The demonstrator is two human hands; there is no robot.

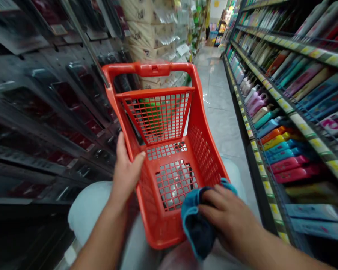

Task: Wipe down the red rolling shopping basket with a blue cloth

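Observation:
A red plastic shopping cart (154,236) stands tilted before me, between my knees, with a gridded inner panel and a slotted floor. My left hand (127,167) grips its left rim, thumb on the inner side and fingers around the outside. In my right hand (225,210) is a bunched blue cloth (192,210) with a dark inner side. The cloth lies against the cart's near right rim and hangs down over it. Some of my right fingertips are hidden in its folds.
Racks of packaged goods (73,93) rise close on the left. Shelves of colourful bottles (287,150) line the right side. Wrapped cartons (152,33) are stacked behind the cart. A tiled aisle (216,86) runs away between them, with a person far off.

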